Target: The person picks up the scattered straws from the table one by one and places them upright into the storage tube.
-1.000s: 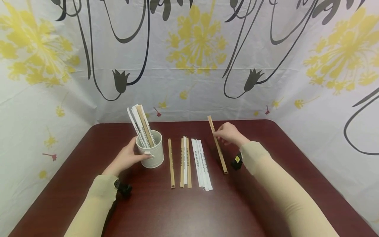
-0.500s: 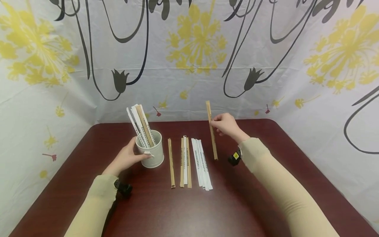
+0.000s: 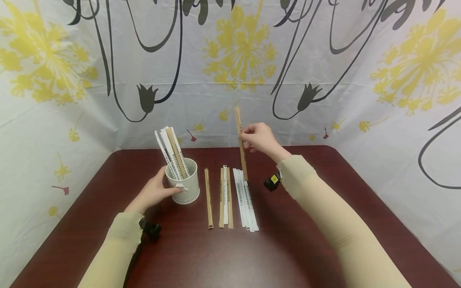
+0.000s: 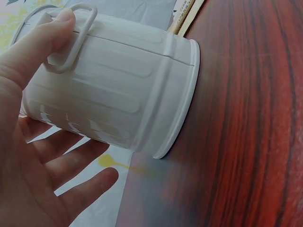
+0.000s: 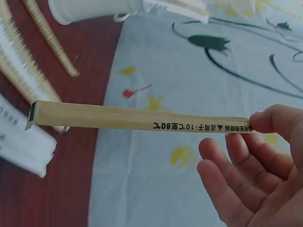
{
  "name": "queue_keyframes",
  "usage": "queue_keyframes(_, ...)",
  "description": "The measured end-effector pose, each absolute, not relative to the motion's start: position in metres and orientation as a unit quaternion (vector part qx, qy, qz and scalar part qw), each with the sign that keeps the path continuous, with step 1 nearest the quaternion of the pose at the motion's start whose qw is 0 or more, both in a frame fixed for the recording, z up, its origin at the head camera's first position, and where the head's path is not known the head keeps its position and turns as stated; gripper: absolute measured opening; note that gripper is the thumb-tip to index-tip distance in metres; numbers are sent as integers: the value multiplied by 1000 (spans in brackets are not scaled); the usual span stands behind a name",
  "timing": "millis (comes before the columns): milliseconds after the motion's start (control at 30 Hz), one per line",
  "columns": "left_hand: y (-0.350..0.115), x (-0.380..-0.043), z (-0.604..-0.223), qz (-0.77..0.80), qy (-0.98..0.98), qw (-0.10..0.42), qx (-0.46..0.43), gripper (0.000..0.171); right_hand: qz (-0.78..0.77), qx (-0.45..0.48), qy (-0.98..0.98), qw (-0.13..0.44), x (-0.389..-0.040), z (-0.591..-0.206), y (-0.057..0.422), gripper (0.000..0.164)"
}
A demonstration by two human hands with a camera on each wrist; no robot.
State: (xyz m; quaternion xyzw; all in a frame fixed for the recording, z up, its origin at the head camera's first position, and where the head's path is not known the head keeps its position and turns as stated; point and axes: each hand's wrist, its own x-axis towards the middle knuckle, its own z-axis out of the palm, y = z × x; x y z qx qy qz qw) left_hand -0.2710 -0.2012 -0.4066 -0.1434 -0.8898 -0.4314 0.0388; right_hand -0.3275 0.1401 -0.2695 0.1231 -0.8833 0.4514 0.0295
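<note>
My left hand (image 3: 153, 192) grips a small white metal bucket (image 3: 189, 190) standing at the left of the table; the left wrist view has the thumb over its wire handle (image 4: 85, 42) and the fingers along its far side. Several white wrapped straws and a brown one (image 3: 175, 154) lean inside the bucket. Between thumb and fingers, my right hand (image 3: 262, 139) pinches one brown paper-wrapped straw (image 3: 243, 160) near its upper part, raised nearly upright. Its lower end overlaps the top of the white wrapped straws (image 3: 245, 204) in the head view. Printed characters show on its wrapper (image 5: 118, 117).
Left of the white group lie a white straw (image 3: 225, 196) between two brown ones, then a single brown straw (image 3: 208, 200). The dark red table (image 3: 230, 260) ends at a patterned cloth (image 3: 245, 124) behind.
My right hand has lifted the brown straw and carried it leftward from the right side of the table to above the white straws. My left hand and the bucket have stayed put.
</note>
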Motion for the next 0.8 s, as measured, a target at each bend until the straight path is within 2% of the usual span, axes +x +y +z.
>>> queue_keyframes(433, -202, -272, -408, -432, -889, 41, -149, 94, 446, 206, -863, 120, -323, -235, 71, 15)
queue_keyframes(800, -202, -272, -406, -436, -886, 42, -152, 92, 456, 267, -838, 135, -316, -241, 11, 15)
